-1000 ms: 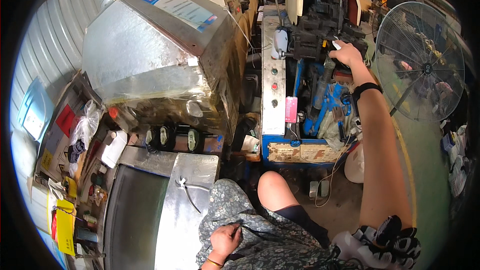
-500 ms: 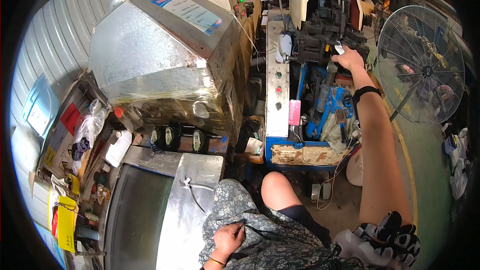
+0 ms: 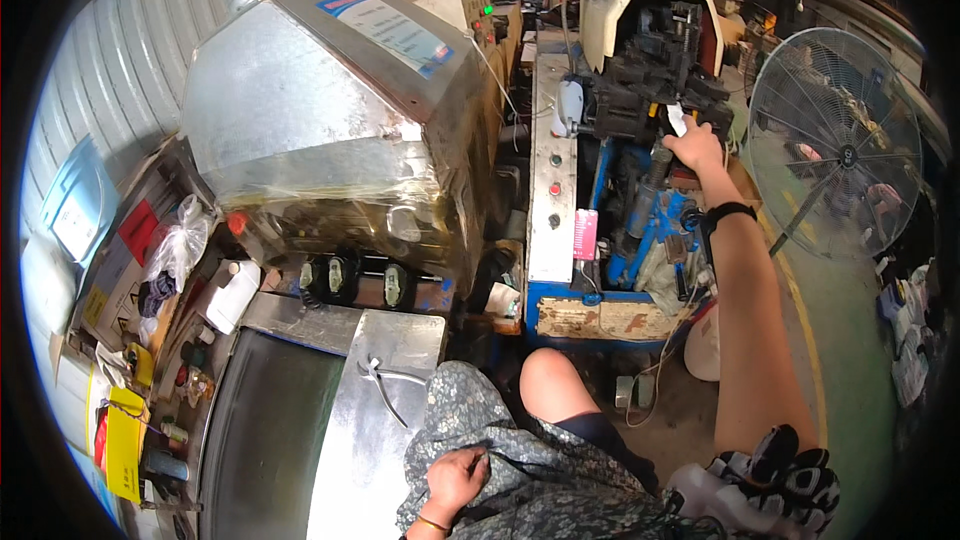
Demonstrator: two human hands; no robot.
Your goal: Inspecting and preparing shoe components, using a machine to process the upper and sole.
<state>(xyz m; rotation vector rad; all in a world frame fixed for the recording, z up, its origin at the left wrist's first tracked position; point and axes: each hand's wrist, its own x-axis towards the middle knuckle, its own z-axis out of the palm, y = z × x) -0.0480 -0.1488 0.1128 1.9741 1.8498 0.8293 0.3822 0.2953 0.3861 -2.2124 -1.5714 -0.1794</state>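
At the front of a dark, oily machine head (image 3: pixel 655 65), my right hand (image 3: pixel 697 150) is stretched out with a small white flat piece (image 3: pixel 677 120) pinched between thumb and fingers. The piece stands tilted up against the dark metal; its material is too small to tell. Below this hand are blue metal parts (image 3: pixel 640 235) and a grey cylinder. My left hand (image 3: pixel 457 480) rests on the dark floral cloth (image 3: pixel 480 420) over my lap, its fingers curled in and nothing showing in them.
A white panel with buttons (image 3: pixel 553 180) runs along the machine's left side. On the right stands a large floor fan (image 3: pixel 845 140). A big metal hood (image 3: pixel 300 80) and a metal-topped bench (image 3: pixel 375 420) with a white cable tie (image 3: pixel 385 375) are at left, beside a cluttered shelf (image 3: pixel 150 370).
My right hand has drawn back slightly toward me, and more of the white piece shows above its fingers. The whole view has shifted a little. My left hand stays on my lap.
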